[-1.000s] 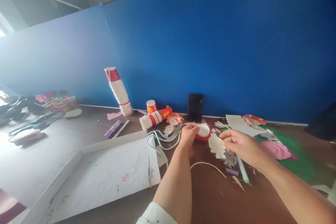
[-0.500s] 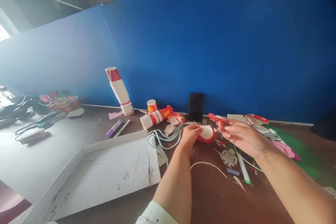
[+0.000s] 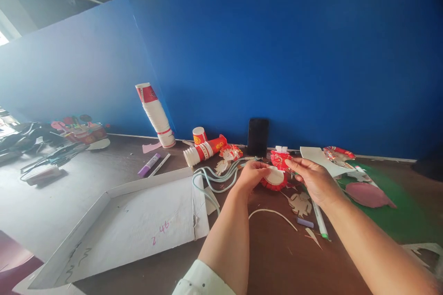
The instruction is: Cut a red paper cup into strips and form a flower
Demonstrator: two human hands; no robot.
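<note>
My left hand [image 3: 254, 176] is closed on the edge of a round paper-cup piece [image 3: 276, 179], a white disc with a fringed red rim. Between the thumb and fingers of my right hand [image 3: 309, 177] is a red cut paper piece [image 3: 279, 160] with white tabs on top. It sits right at the far edge of the disc; whether the two touch I cannot tell. Below my right hand lie a pale cut-paper shape [image 3: 300, 204], a white marker with a green tip [image 3: 320, 221] and a small purple cap [image 3: 305, 222].
A black phone [image 3: 258, 137] leans on the blue partition [image 3: 277, 46]. Left of it are red-and-white paper cups [image 3: 205, 151], a tall leaning cup stack [image 3: 157, 117] and looped pale cords [image 3: 218, 179]. A white box lid [image 3: 138, 226] and a purple marker [image 3: 149, 165] lie at left.
My right hand has turned and brought the red paper piece down and left to the disc, with its front now showing. The view has shifted slightly.
</note>
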